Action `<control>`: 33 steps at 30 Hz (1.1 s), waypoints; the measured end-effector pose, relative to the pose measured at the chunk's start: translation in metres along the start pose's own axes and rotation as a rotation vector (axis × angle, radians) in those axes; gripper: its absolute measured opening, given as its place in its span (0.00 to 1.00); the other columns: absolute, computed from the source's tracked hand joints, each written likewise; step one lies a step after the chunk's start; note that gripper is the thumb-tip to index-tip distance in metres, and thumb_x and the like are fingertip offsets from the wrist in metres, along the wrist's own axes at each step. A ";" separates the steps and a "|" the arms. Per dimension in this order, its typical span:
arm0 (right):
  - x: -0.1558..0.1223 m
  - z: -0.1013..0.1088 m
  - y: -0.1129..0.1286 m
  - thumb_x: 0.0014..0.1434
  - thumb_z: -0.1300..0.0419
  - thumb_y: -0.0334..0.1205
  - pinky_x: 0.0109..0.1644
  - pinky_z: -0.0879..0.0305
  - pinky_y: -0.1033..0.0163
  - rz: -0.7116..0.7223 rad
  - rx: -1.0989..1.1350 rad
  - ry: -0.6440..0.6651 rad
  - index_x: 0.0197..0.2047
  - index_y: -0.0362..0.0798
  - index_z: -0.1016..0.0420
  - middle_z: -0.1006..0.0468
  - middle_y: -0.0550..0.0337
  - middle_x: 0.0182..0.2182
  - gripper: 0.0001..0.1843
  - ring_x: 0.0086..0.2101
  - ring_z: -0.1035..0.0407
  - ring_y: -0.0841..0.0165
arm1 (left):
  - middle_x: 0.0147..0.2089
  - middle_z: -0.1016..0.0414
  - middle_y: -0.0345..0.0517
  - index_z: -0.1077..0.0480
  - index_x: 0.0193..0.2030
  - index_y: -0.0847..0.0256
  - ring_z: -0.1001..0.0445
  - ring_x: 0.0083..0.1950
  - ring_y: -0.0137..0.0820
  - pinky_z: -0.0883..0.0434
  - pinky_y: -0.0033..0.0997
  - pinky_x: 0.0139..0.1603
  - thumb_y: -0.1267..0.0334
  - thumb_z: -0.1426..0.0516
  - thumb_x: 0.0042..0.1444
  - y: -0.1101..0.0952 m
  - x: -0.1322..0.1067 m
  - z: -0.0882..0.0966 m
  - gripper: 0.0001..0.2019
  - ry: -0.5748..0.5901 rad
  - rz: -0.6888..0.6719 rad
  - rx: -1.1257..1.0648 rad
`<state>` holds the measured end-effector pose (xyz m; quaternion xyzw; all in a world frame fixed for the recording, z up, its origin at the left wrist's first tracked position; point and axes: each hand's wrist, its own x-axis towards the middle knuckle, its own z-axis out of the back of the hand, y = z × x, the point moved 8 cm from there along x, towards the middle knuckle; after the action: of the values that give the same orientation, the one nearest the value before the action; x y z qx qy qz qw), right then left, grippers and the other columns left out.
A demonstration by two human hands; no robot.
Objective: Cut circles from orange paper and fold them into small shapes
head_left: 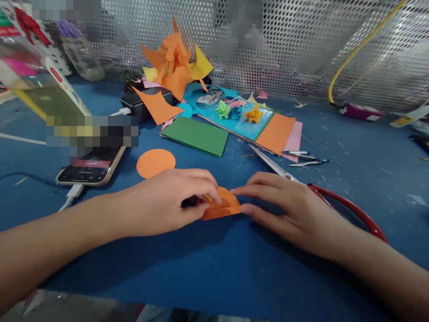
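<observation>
A piece of orange paper [225, 204], round on its far side and folded along the near side, is between my two hands over the blue table. My left hand [167, 199] pinches its left part, with the fingertips bent over the upper layer. Thumb and index finger of my right hand [288, 208] touch the paper's right end, one on either side of the corner. A flat orange paper circle [156, 163] lies just beyond my left hand. Red-handled scissors [351, 205] lie partly hidden behind my right hand, blades pointing away to the left.
Beyond the hands are a green paper stack [196, 135], a blue sheet [264, 123] with small crumpled paper pieces, and a compass [308, 157]. Orange scraps [174, 62] pile up by a black box [137, 103]. A charging phone [92, 165] lies left; perforated metal [284, 53] stands behind.
</observation>
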<state>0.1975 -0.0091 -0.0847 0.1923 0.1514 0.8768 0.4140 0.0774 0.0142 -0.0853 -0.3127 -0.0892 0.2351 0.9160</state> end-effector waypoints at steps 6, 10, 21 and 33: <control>0.004 -0.018 0.006 0.62 0.47 0.43 0.42 0.37 0.63 -0.062 0.009 0.149 0.46 0.52 0.29 0.33 0.57 0.39 0.12 0.37 0.35 0.69 | 0.49 0.34 0.38 0.31 0.43 0.56 0.31 0.44 0.25 0.35 0.23 0.42 0.70 0.49 0.56 0.008 0.003 -0.008 0.10 0.030 0.079 0.009; 0.003 -0.020 0.007 0.61 0.46 0.41 0.42 0.36 0.63 -0.112 0.104 0.170 0.47 0.54 0.29 0.33 0.59 0.39 0.11 0.38 0.34 0.69 | 0.53 0.34 0.41 0.34 0.48 0.57 0.33 0.51 0.31 0.35 0.27 0.46 0.62 0.45 0.55 0.010 0.001 -0.002 0.13 -0.017 0.108 0.098; 0.003 -0.014 0.016 0.60 0.48 0.28 0.43 0.36 0.66 0.002 0.222 0.125 0.34 0.49 0.32 0.27 0.61 0.36 0.07 0.39 0.33 0.71 | 0.46 0.28 0.42 0.37 0.55 0.55 0.30 0.44 0.31 0.32 0.31 0.42 0.58 0.42 0.52 0.024 0.002 -0.001 0.23 -0.081 0.303 -0.181; -0.017 0.019 0.054 0.65 0.54 0.30 0.51 0.36 0.65 0.428 -0.098 -0.150 0.44 0.47 0.33 0.25 0.57 0.40 0.10 0.45 0.32 0.71 | 0.38 0.22 0.39 0.31 0.45 0.59 0.25 0.39 0.24 0.30 0.22 0.40 0.72 0.39 0.49 0.011 0.000 -0.023 0.15 0.106 0.376 -1.045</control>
<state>0.1803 -0.0532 -0.0485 0.2643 0.0334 0.9342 0.2374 0.0808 0.0099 -0.1101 -0.7472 -0.0905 0.3030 0.5846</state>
